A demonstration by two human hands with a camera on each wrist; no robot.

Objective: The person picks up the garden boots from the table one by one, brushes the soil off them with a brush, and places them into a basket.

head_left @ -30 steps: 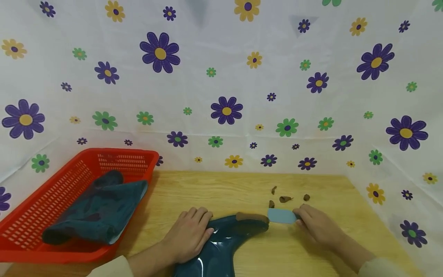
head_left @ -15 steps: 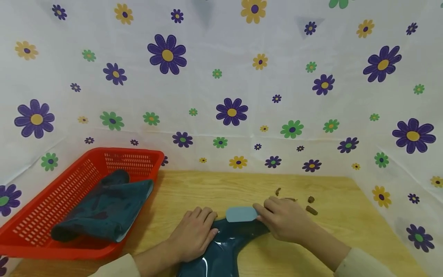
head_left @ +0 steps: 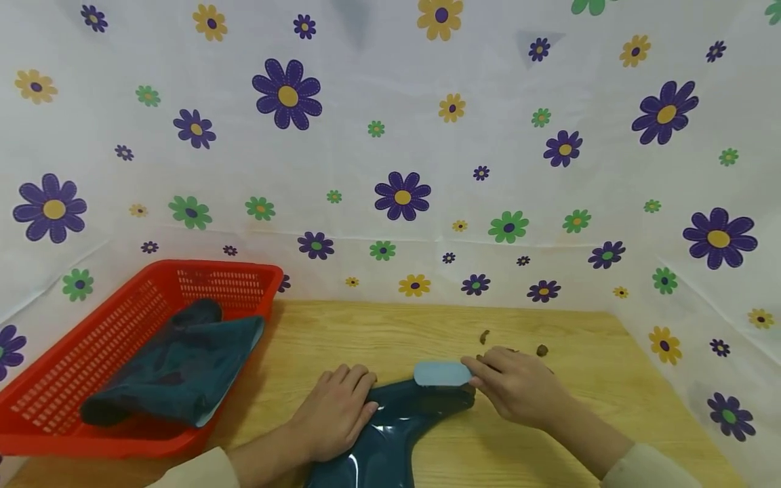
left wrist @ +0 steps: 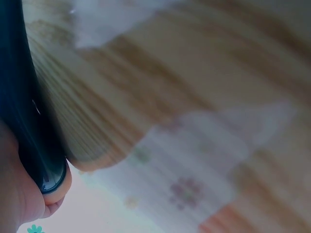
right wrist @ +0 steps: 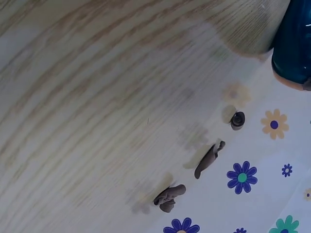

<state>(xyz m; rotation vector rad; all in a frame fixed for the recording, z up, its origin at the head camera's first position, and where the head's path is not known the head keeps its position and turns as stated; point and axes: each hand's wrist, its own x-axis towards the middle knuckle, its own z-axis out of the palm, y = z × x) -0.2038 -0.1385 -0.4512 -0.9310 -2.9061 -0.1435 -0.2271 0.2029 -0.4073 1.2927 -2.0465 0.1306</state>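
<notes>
A glossy dark teal rubber boot lies on the wooden table in the head view, its toe pointing right. My left hand rests over the boot, fingertips bent over its far edge; the left wrist view shows that hand curled round the boot's edge. With my right hand I grip a flat light blue scraper by its handle end. Its blade lies along the far side of the toe, covering part of the sole. The right wrist view has the toe at its upper right.
Small brown mud-like bits lie beyond my right hand; several scraps show in the right wrist view. At left stands a red plastic basket holding another teal boot. A flowered white sheet encloses the table's back and sides.
My right hand has brought the scraper left from beyond the toe onto the sole, then slightly back right. The brown layer seen along the sole earlier is now covered. My left hand stays put.
</notes>
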